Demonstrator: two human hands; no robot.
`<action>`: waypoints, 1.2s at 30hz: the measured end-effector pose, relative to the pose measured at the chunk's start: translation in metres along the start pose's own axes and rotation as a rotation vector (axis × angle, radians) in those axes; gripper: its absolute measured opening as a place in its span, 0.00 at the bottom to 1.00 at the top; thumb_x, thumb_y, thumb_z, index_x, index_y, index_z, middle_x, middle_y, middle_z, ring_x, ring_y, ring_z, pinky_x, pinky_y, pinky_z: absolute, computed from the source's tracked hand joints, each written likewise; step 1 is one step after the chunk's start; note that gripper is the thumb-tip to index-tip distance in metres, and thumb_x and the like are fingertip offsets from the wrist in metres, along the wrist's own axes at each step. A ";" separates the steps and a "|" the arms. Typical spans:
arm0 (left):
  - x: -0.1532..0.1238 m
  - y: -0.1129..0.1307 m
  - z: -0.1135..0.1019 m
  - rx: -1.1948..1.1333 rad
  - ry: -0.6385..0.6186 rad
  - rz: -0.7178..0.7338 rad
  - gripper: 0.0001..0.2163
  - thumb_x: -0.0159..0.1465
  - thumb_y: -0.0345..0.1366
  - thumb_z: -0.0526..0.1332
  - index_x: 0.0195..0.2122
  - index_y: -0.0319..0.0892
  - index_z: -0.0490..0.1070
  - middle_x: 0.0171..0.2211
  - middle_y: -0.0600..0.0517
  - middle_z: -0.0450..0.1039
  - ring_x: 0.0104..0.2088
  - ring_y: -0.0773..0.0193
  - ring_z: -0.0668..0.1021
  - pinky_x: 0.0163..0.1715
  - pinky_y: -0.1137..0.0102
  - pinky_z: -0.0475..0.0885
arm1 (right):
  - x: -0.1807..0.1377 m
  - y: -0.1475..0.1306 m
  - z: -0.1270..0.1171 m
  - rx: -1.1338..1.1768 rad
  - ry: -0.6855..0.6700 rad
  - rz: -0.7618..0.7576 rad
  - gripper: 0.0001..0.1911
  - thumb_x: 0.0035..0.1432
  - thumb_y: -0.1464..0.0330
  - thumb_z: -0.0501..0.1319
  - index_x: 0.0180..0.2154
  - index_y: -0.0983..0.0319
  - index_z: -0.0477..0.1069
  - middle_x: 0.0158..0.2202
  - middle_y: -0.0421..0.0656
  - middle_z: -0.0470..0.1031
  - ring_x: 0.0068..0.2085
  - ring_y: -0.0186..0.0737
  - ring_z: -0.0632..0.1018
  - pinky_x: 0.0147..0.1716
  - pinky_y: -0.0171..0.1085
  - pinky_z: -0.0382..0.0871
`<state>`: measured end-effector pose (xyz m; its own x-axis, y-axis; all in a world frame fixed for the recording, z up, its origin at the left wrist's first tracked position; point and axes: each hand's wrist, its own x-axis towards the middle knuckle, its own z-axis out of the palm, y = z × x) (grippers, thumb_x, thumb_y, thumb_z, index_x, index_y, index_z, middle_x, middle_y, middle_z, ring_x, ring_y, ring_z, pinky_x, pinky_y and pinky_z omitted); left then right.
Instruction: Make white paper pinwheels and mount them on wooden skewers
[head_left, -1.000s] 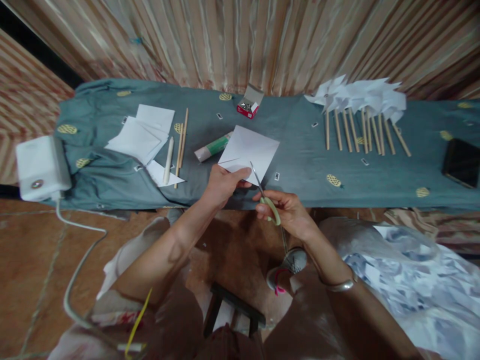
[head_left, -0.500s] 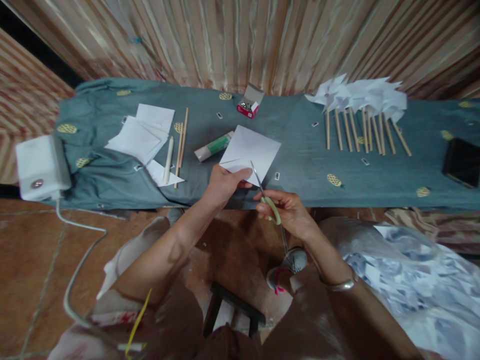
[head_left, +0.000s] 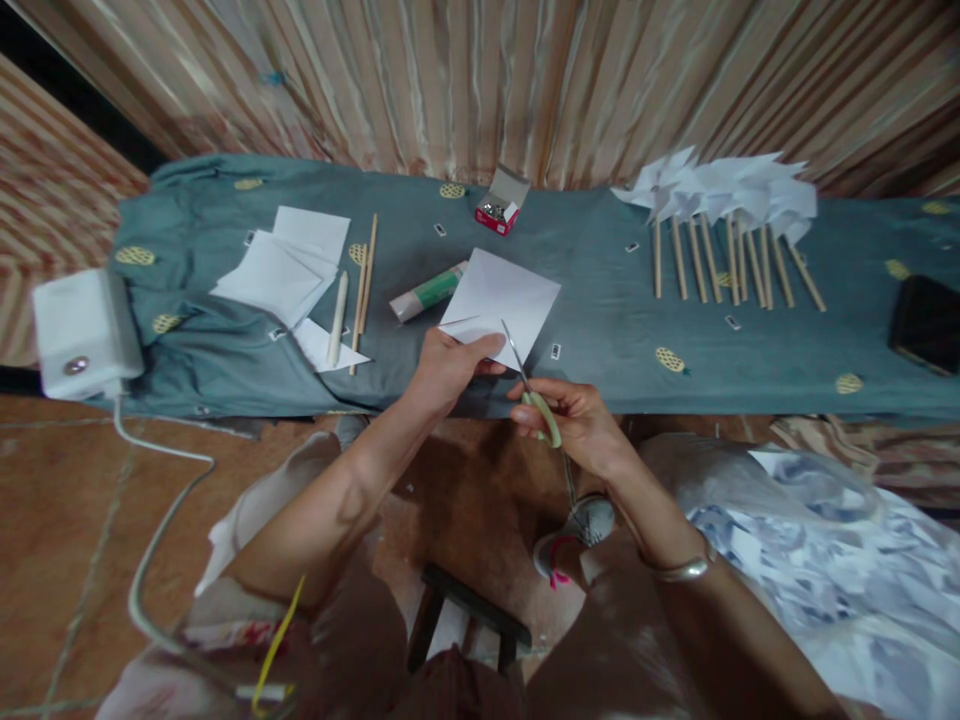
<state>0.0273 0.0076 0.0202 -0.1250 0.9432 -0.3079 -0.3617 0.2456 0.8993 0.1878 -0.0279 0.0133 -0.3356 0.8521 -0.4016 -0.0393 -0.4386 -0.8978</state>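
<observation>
My left hand [head_left: 446, 368] pinches the near corner of a white square paper [head_left: 504, 296], held just above the cloth-covered table [head_left: 615, 330]. A cut runs in from the paper's left corner. My right hand [head_left: 576, 425] is closed round the pale green handles of scissors [head_left: 529, 388], whose blades point up into the paper's near edge. A green and white glue stick [head_left: 427, 293] lies just left of the paper.
A pile of white paper squares [head_left: 281, 270] and wooden sticks [head_left: 364, 275] lie at left. A red pin box [head_left: 497, 205] stands behind. Several finished paper pinwheels [head_left: 727, 215] lie at right, a dark phone [head_left: 926, 325] far right. A white device [head_left: 79, 335] with cable sits at left.
</observation>
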 end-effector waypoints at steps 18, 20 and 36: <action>0.007 0.014 -0.008 -0.085 0.027 0.027 0.11 0.44 0.35 0.71 0.29 0.41 0.74 0.32 0.53 0.77 0.30 0.67 0.76 0.27 0.73 0.73 | -0.004 -0.003 -0.009 -0.125 -0.077 -0.019 0.22 0.40 0.56 0.75 0.34 0.61 0.74 0.21 0.35 0.74 0.21 0.28 0.70 0.22 0.30 0.63; 0.007 0.015 -0.009 -0.084 0.020 0.056 0.12 0.45 0.36 0.70 0.30 0.40 0.74 0.34 0.52 0.78 0.32 0.66 0.77 0.30 0.73 0.74 | -0.004 -0.005 -0.014 -0.139 -0.032 -0.038 0.22 0.40 0.56 0.75 0.34 0.61 0.74 0.21 0.36 0.74 0.22 0.29 0.71 0.22 0.31 0.65; 0.002 -0.005 -0.002 0.025 -0.045 0.026 0.18 0.40 0.41 0.75 0.31 0.38 0.78 0.33 0.50 0.81 0.32 0.60 0.79 0.32 0.68 0.76 | 0.019 -0.027 -0.050 0.024 0.461 -0.386 0.24 0.41 0.52 0.73 0.36 0.57 0.72 0.29 0.38 0.77 0.28 0.32 0.76 0.30 0.35 0.72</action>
<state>0.0274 0.0077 0.0147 -0.0920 0.9584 -0.2702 -0.3357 0.2256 0.9146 0.2296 0.0146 0.0205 0.1497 0.9847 -0.0895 -0.1003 -0.0750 -0.9921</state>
